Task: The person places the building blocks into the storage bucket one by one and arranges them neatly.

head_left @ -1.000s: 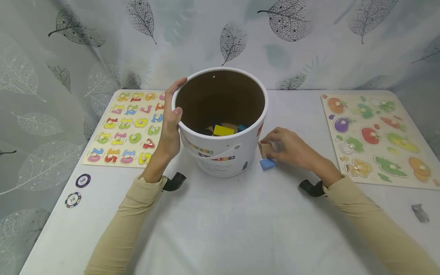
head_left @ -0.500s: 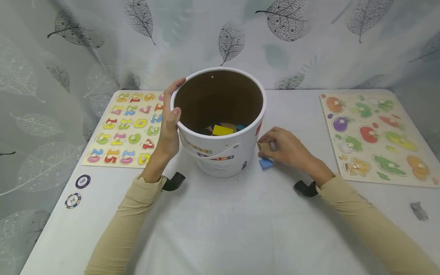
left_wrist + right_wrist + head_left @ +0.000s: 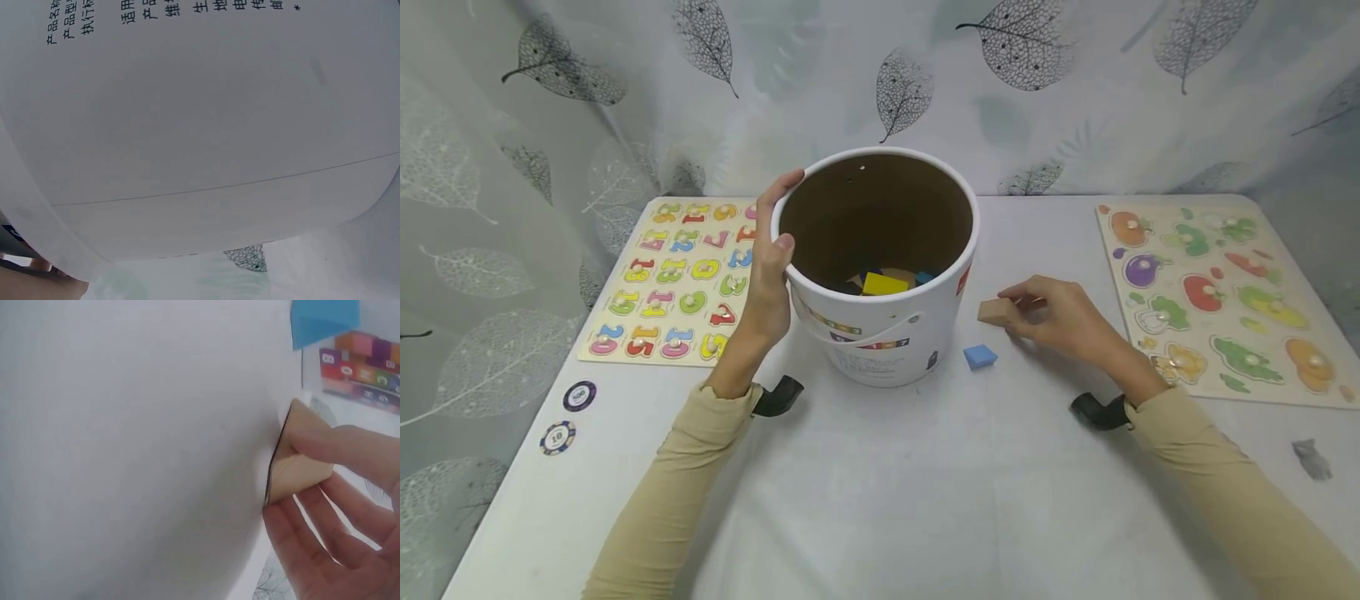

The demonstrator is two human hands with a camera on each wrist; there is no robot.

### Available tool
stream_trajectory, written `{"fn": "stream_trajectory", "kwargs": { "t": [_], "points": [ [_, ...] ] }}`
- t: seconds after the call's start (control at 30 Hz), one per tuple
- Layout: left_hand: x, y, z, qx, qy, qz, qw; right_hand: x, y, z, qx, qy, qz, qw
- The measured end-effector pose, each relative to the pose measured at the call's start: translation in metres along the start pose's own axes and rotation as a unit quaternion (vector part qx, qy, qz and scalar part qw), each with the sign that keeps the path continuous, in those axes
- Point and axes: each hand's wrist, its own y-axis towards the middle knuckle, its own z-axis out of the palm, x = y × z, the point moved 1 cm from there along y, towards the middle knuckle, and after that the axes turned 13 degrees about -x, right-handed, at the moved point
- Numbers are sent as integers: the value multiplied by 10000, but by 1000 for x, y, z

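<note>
My left hand (image 3: pixel 771 271) grips the left rim of a white bucket (image 3: pixel 887 367), thumb over the front of the rim and fingers along the outside. Inside the bucket lie a yellow block (image 3: pixel 884 284) and several other coloured and plain wooden pieces. To the right of the bucket, my right hand (image 3: pixel 1060 321) pinches a plain wooden block (image 3: pixel 995 312) between thumb and fingers, low at the tabletop. In the right wrist view this wooden block (image 3: pixel 303 456) shows a slanted side. A small blue block (image 3: pixel 980 357) lies on the table between bucket and right hand.
A number puzzle board (image 3: pixel 670 283) lies at the left, partly behind the left forearm. A vegetable puzzle board (image 3: pixel 1228 308) lies at the right. Two poker chips (image 3: pixel 579 396) sit near the left edge, and a small grey piece (image 3: pixel 1312 459) at the right. A leaf-patterned curtain (image 3: pixel 906 92) hangs behind.
My right hand has moved a little to the right with the wooden block, away from the bucket and the blue block. The left hand keeps its grip on the rim.
</note>
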Motion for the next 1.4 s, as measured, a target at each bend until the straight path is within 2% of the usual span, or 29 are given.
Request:
{"fn": "stream_trajectory", "kwargs": {
  "t": [0.13,0.23,0.33,0.47,0.53,0.63,0.8,1.03,1.2,1.4],
  "points": [
    [0,0,0,18,-12,14,10000,5,5,-13,-403,53,-6,9992],
    [0,0,-1,5,-32,35,10000,20,13,-32,-881,166,-86,9959],
    [0,0,-2,-6,-39,48,10000,45,24,-54,-1467,512,-395,9871],
    [0,-1,-2,-8,-19,23,10000,84,39,-74,-1917,1236,-889,9696],
    [0,-1,-2,-16,-18,13,10000,105,47,-78,-1871,1617,-1155,9620],
    [0,-1,-2,-5,-68,13,10000,133,58,-78,-1620,1836,-1430,9590],
    [0,-1,0,48,-123,-45,9999,158,70,-69,-1216,2004,-1807,9552],
    [0,-2,1,27,-18,-102,9999,163,77,-60,-1033,2339,-1764,9505],
    [1,-2,-1,12,6,-100,9999,161,77,-61,-998,2426,-1761,9488],
    [2,-1,-2,-2,0,-96,10000,154,67,-73,-1247,2666,-1965,9353]
  ]
}}
